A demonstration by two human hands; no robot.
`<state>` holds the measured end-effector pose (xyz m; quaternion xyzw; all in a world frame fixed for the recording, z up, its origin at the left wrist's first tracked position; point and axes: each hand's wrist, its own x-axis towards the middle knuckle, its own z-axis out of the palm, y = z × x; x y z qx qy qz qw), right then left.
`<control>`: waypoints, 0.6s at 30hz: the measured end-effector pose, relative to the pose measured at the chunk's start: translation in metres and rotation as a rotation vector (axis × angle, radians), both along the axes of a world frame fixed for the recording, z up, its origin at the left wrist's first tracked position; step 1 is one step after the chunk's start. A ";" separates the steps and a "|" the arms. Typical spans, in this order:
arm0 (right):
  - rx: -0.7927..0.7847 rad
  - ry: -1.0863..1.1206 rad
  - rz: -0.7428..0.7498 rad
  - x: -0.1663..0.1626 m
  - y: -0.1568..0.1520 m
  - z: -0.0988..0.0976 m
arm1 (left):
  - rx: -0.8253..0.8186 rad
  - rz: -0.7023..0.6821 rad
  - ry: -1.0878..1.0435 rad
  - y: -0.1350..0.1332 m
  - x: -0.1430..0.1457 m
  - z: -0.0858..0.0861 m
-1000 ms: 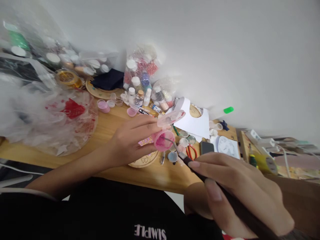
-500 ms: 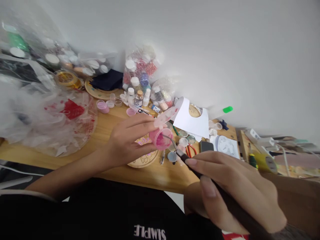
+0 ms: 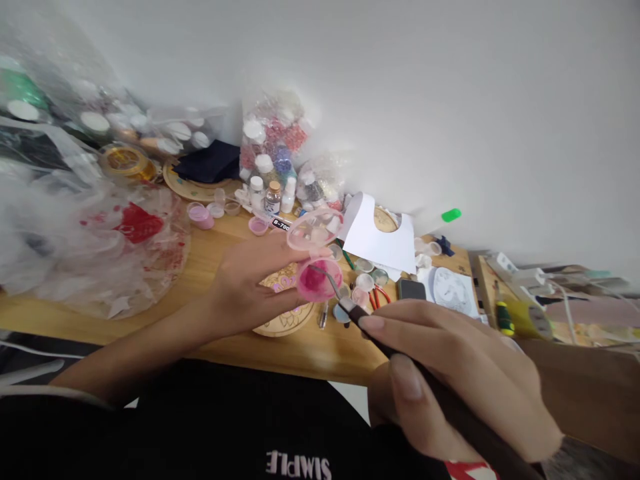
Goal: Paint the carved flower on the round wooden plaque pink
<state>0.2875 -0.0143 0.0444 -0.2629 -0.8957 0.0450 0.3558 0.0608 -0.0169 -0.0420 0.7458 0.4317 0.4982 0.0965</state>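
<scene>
My left hand (image 3: 253,287) grips a small pink cup (image 3: 319,280) with a clear hinged lid (image 3: 315,230) flipped open above it. My right hand (image 3: 455,380) is closed round a dark-handled tool (image 3: 400,357) whose curved metal tip (image 3: 325,277) dips into the cup. Both are held above a round wooden disc (image 3: 285,313) with pink lettering, which lies on the wooden table (image 3: 320,350).
Crumpled clear plastic with red print (image 3: 95,247) fills the left. Bags of small bottles (image 3: 273,160) stand by the wall. White paper (image 3: 380,237), small cups (image 3: 200,215), red-handled pliers (image 3: 383,297), a dark phone (image 3: 413,290) and a yellow screwdriver (image 3: 520,323) lie to the right.
The cup and both hands have shifted slightly left and down. The open lid has swung from the cup's right side to sit above it. The tool tip stays in the cup.
</scene>
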 end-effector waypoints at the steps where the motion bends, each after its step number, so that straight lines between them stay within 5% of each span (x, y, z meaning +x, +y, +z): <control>1: -0.027 0.076 -0.049 -0.003 -0.002 -0.006 | -0.002 -0.003 -0.003 0.000 0.000 0.002; 8: -0.095 0.195 -0.107 -0.007 -0.010 -0.024 | -0.006 -0.049 0.019 0.004 0.000 0.005; 18: -0.073 -0.088 0.001 0.004 -0.001 -0.003 | 0.014 -0.095 0.073 0.008 -0.005 -0.001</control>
